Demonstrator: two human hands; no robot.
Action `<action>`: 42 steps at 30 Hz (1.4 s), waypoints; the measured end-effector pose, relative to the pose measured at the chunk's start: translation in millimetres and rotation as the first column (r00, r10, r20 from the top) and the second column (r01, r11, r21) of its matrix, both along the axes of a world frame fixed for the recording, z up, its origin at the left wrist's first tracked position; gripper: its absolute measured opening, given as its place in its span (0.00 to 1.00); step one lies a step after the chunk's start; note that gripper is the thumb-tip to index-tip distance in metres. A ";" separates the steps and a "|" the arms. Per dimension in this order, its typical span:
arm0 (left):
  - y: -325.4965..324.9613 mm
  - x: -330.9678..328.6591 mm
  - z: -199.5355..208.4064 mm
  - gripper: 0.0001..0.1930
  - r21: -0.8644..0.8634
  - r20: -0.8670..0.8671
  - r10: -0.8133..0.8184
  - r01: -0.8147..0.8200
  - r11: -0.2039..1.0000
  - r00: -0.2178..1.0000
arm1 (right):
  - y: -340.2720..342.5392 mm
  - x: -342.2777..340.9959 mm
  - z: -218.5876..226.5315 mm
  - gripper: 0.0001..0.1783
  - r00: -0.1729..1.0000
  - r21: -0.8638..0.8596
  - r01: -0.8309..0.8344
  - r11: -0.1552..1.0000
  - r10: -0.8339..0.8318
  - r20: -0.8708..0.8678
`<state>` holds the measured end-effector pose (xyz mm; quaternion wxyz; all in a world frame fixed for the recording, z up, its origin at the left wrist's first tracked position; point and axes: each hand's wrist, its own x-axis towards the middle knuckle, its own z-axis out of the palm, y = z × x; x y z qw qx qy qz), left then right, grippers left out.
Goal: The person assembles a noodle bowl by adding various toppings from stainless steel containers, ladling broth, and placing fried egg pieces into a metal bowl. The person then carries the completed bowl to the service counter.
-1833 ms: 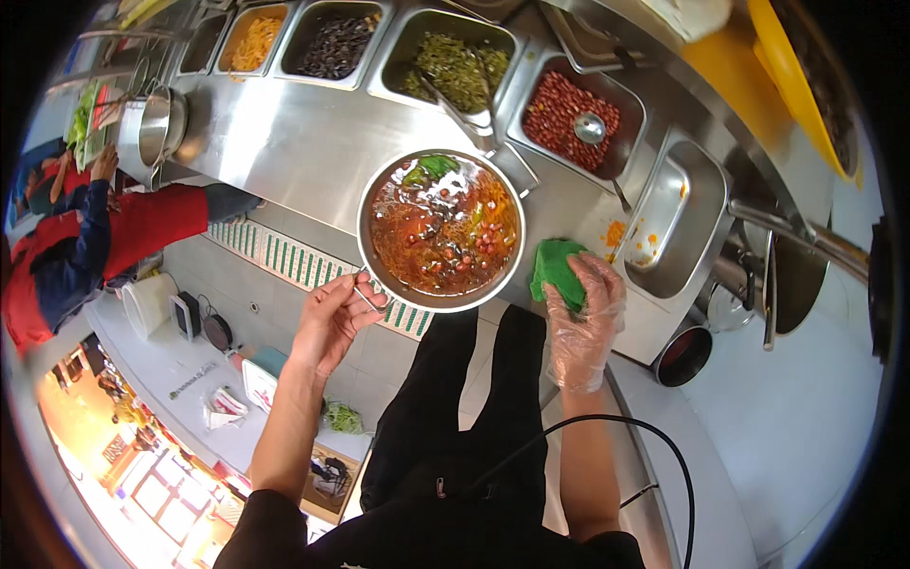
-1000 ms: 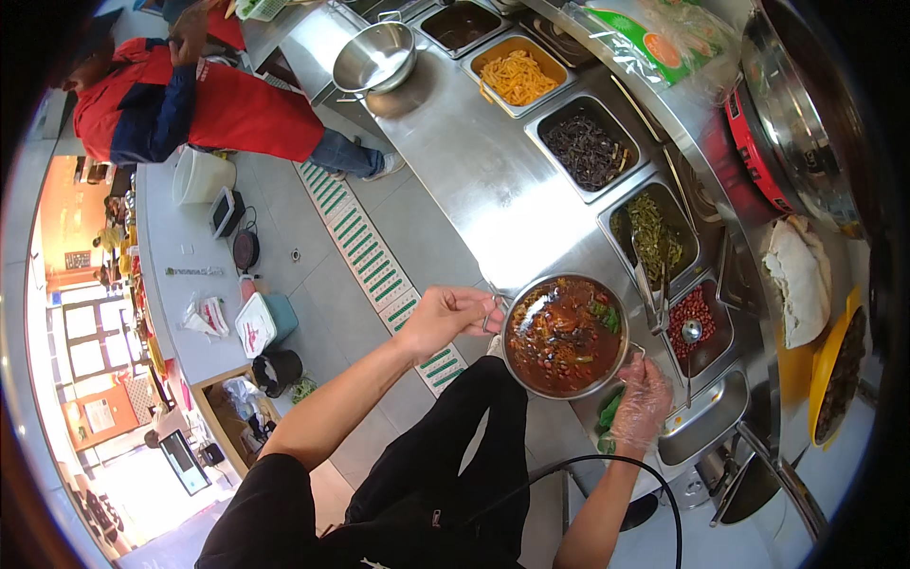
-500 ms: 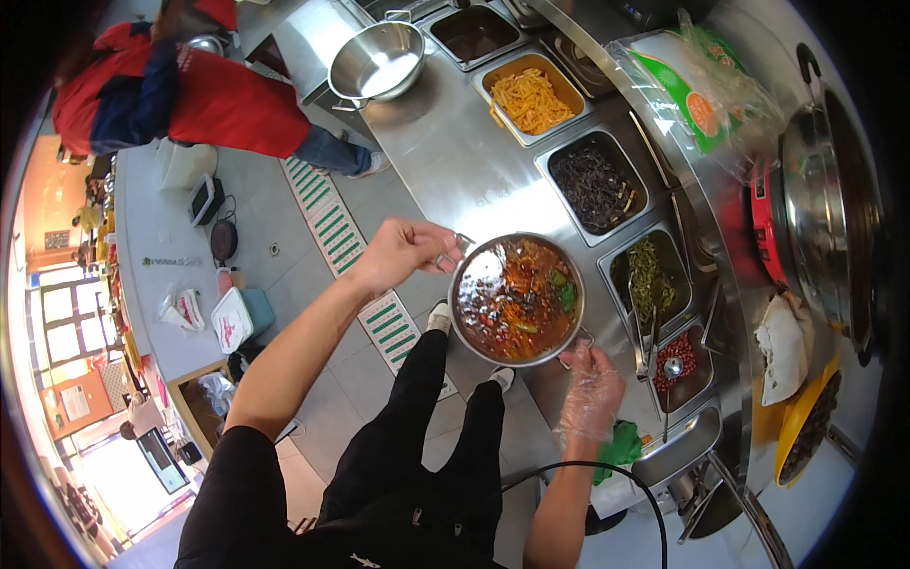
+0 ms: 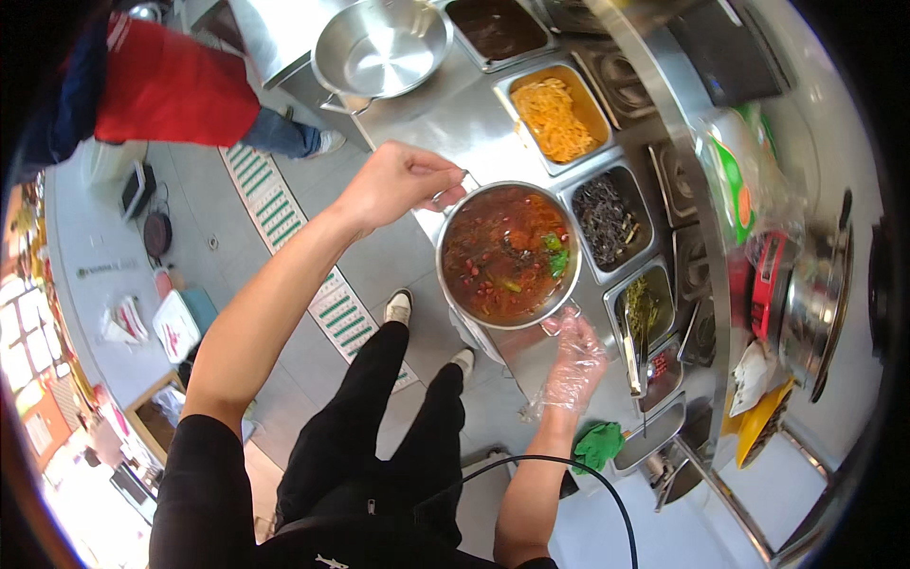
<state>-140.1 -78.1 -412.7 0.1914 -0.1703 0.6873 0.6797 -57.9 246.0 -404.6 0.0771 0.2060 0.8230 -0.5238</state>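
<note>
A round steel pot (image 4: 513,326) of reddish-brown soup (image 4: 498,261) is held up level between my hands, over the edge of the steel counter. Green leaves float at the soup's right side, with small red pieces spread about. My bare left hand (image 4: 403,187) pinches the loop handle at the pot's far left. In a clear plastic glove, my right hand (image 4: 573,358) grips the opposite handle at the near right. Right of the pot sits a steel pan of dark shredded food (image 4: 607,220); beside it is a pan of green chopped vegetables (image 4: 644,305).
An empty steel pot (image 4: 353,57) stands at the counter's far end. Nearby are pans of yellow strips (image 4: 555,119) and dark sauce (image 4: 493,30). A green cloth (image 4: 598,444) lies near my right forearm. A person in red (image 4: 175,85) stands at the far left.
Both hands have carried the soup pot a little farther away from me. The view has shifted, so the person in red and the floor mat appear farther left.
</note>
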 end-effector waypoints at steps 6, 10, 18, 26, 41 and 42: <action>-1.9 32.3 -26.7 0.17 0.179 -0.190 0.358 -0.327 0.928 0.914 | -1.4 51.6 -8.6 0.20 0.933 0.070 0.096 0.993 -0.065 -0.354; 23.9 122.9 -75.0 0.19 0.077 -0.129 0.741 -0.739 0.669 0.658 | 1.7 156.9 -42.4 0.16 0.988 -0.016 -0.041 0.999 0.038 -0.149; 214.8 231.0 -309.3 0.58 -0.310 0.446 0.586 -0.497 0.810 0.677 | 50.9 127.4 -313.4 0.23 0.928 0.159 -0.327 0.932 0.285 0.240; 221.5 213.7 -359.6 0.42 -0.193 0.380 0.511 -0.474 0.859 0.771 | 88.6 3.7 -482.9 0.50 0.929 0.322 -0.358 0.876 0.369 0.028; 184.0 278.1 -390.4 0.34 -0.198 0.359 0.435 -0.388 0.900 0.826 | 17.0 45.8 -523.5 0.69 0.795 0.446 -0.602 0.662 0.444 0.413; 182.9 279.1 -392.7 0.34 -0.178 0.356 0.423 -0.384 0.906 0.833 | 4.1 45.8 -510.7 0.70 0.765 0.481 -0.642 0.597 0.457 0.454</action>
